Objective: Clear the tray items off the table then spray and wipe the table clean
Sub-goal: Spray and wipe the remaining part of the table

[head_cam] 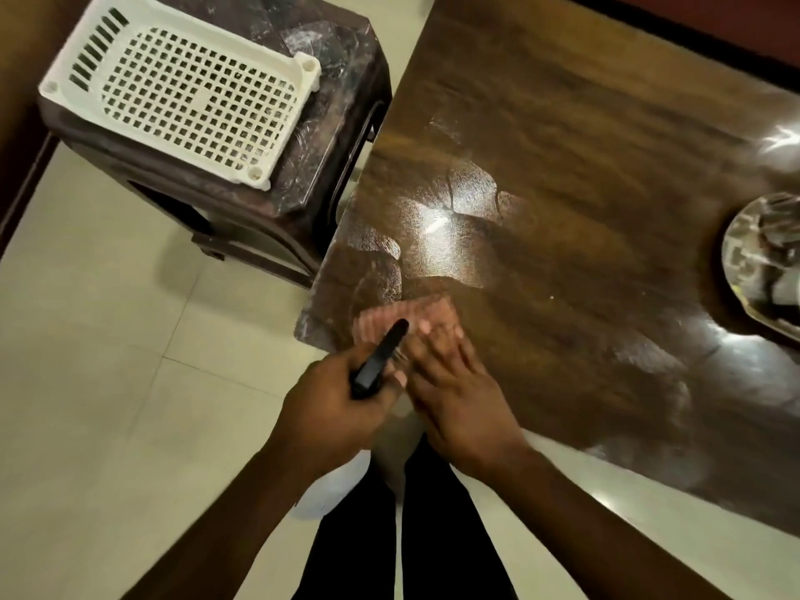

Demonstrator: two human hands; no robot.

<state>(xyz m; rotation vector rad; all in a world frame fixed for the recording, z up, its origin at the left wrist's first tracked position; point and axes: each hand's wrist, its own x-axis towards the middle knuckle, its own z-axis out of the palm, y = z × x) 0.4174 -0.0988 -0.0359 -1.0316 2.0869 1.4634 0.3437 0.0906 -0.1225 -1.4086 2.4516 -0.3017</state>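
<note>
A dark wooden table [584, 175] fills the right side, with wet smeared patches shining near its left corner. My right hand [454, 391] lies flat on a pink cloth [402, 318] at that near-left corner, pressing it to the surface. Just left of it, my left hand [333, 404] grips a spray bottle by its black trigger head [381, 357]; the pale bottle body hangs below the hand and is mostly hidden. An upturned white plastic tray [173, 84] rests on a dark stool to the left of the table.
The dark brown plastic stool [277, 175] stands tight against the table's left edge. A shiny round plate-like object [744, 253] sits at the table's right edge, partly cut off. Pale tiled floor [108, 339] lies to the left, and my dark trousers below.
</note>
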